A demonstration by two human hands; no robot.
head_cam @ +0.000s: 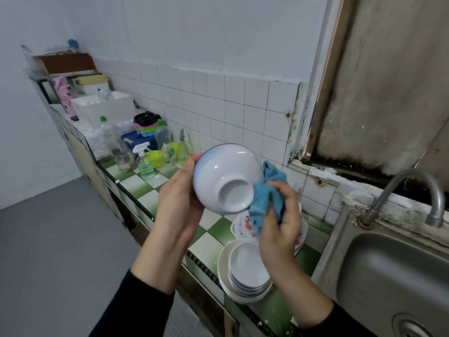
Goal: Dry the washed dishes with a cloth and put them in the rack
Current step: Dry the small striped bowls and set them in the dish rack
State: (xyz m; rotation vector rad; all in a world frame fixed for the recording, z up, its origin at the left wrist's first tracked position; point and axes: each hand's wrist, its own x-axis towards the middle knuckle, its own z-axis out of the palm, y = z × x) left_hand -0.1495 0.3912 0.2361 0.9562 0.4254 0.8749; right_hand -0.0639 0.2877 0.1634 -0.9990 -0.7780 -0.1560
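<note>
While the right hand [279, 229] grips the cloth [267, 190], it half-hides patterned plates [245, 227].

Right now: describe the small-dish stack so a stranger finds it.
Start at the steel sink. On the checkered counter just left of it, the stack of small dishes sits on a wider plate. They are plain white, unlike the floral plates behind.

Left hand [179, 193] grips bowl [226, 171], thumb at rim; right hand [279, 227] clutches cloth [266, 198].
</note>
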